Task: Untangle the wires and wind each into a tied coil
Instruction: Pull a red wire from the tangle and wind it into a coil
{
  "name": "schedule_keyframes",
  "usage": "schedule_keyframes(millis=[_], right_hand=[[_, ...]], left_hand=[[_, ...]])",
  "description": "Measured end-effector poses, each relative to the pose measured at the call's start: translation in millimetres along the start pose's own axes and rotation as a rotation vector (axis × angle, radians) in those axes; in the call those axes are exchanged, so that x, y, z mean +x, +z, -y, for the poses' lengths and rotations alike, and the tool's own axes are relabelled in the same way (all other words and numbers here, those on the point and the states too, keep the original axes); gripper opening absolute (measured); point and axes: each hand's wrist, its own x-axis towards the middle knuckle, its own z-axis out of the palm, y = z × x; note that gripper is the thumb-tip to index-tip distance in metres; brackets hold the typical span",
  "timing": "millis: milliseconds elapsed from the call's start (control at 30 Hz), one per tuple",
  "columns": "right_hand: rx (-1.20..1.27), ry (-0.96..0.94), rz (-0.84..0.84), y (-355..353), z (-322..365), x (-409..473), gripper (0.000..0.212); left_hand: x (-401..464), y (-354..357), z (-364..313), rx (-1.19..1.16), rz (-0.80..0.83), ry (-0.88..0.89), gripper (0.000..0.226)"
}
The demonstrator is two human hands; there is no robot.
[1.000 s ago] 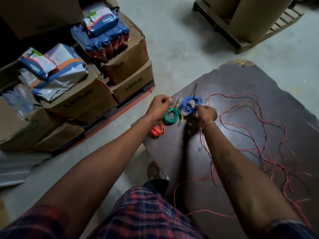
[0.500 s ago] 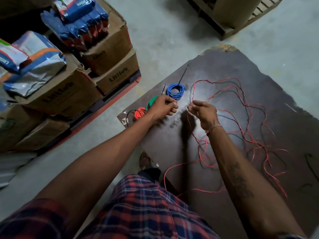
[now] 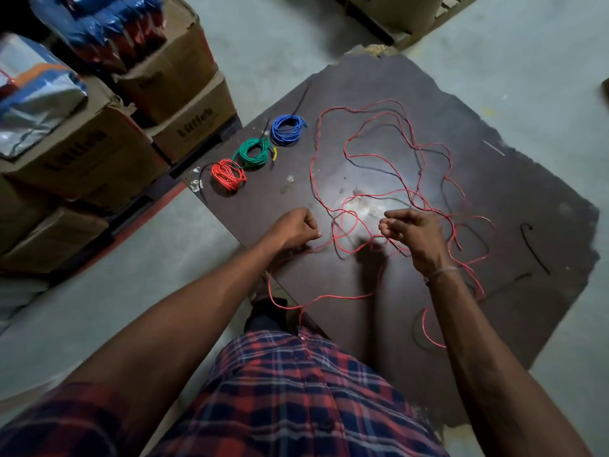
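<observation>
Head view, the only one there is: three coils are lined up at the far left corner of the dark board (image 3: pixel 494 179) on the floor — a red coil (image 3: pixel 228 173), a green coil (image 3: pixel 253 153) and a blue coil (image 3: pixel 286 127), each just beside the next. A second ago both hands were up at the blue and green coils; now they've been pulled back toward the body, well apart from that row. So the blue one can probably be counted as finished and parked.

What's left is the loose red wire (image 3: pixel 379 159), sprawled in big loops over the middle of the board with a thin black wire (image 3: pixel 535 249) mixed in and trailing off to the right. The left hand (image 3: pixel 295 227) is closed with a red strand pinched in its fingers (image 3: pixel 313 234), near the board's edge. The right hand (image 3: pixel 413 230) is curled with red strands draped through it, though whether anything is actually gripped can't be told.

Looks like the red tangle is being started next — an end has to be found first.
</observation>
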Motion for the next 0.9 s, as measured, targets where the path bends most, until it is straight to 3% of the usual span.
schedule_keyframes(millis=[233, 367, 500, 633, 767, 900], right_hand=[[-0.095, 0.036, -0.108, -30, -46, -23, 0.024], [-0.216, 0.120, 0.003, -30, -71, -41, 0.036], [-0.156, 0.123, 0.054, -30, -75, -61, 0.041], [-0.017, 0.067, -0.013, -37, -68, -74, 0.037], [0.051, 0.078, -0.179, -47, -68, -66, 0.031], [-0.169, 0.019, -0.336, -80, -94, -10, 0.035]], left_hand=[[-10, 53, -11, -0.012, -0.080, 0.031, 0.045], [-14, 66, -27, 0.026, -0.092, 0.053, 0.023], [-12, 62, -38, -0.029, -0.238, 0.082, 0.013], [-8, 42, -53, -0.090, -0.379, 0.185, 0.019], [-7, 37, -64, -0.012, -0.275, 0.246, 0.035], [-12, 44, -62, 0.015, -0.276, 0.265, 0.043]])
